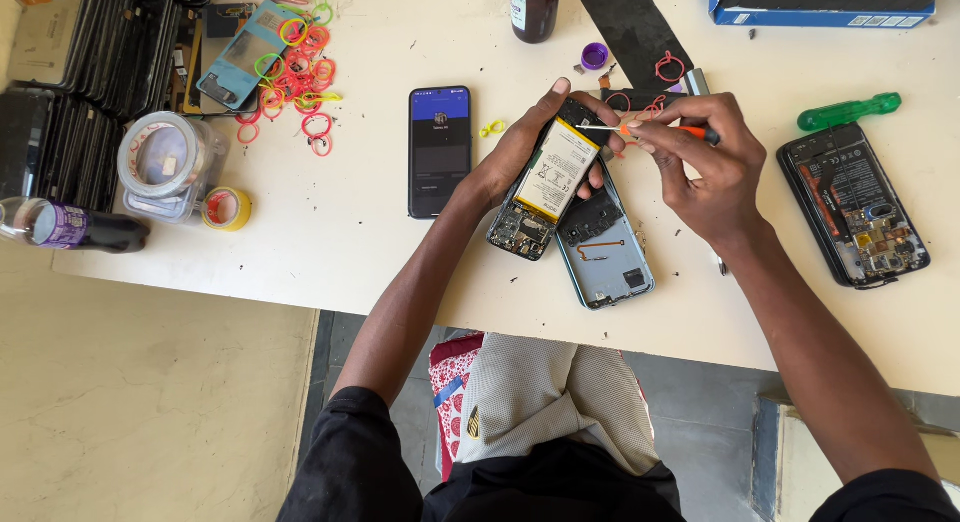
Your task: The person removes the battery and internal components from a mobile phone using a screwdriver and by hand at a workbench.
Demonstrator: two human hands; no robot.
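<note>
A: What is in the middle of the table?

B: An opened phone [545, 182] with its battery showing. It is lifted at a tilt a little above the white table [330, 232], in the centre. The left hand [530, 142] grasps it from behind, the fingers wrapped around its far end.

A: And the other hand?

B: The right hand [705, 167] pinches a small screwdriver [650, 130] with an orange grip. Its metal tip touches the far end of the opened phone.

A: What lies close by?

B: Just under the phone, on the near right, lies a blue-green back cover [605, 252], inside face up. To the left is a whole phone [439, 150] with a lit screen. Well apart on the right lies a second open phone [853, 204], and beyond it a green tool handle [848, 111].

A: And far left?

B: A heap of coloured rubber bands [295, 72], rolls of tape [165, 162] and a dark bottle [70, 227] lying down.
</note>
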